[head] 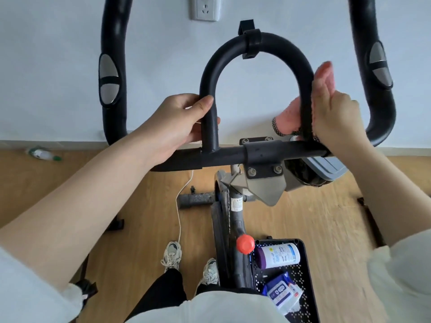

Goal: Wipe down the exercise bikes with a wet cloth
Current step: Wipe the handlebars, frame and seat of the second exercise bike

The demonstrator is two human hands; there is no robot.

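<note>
One exercise bike (256, 155), one pink cloth (323, 75) and two hands: left hand (179, 122), right hand (338, 120). One wall socket (205, 7), one red knob (245, 244), one black basket (305, 264), one wipes canister (277, 255), one wipes pack (282, 294), two shoes (171, 254), one bottle (43, 153).

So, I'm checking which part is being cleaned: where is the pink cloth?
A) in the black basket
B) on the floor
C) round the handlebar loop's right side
C: the right hand holds the pink cloth wrapped round the right side of the handlebar loop.
</note>
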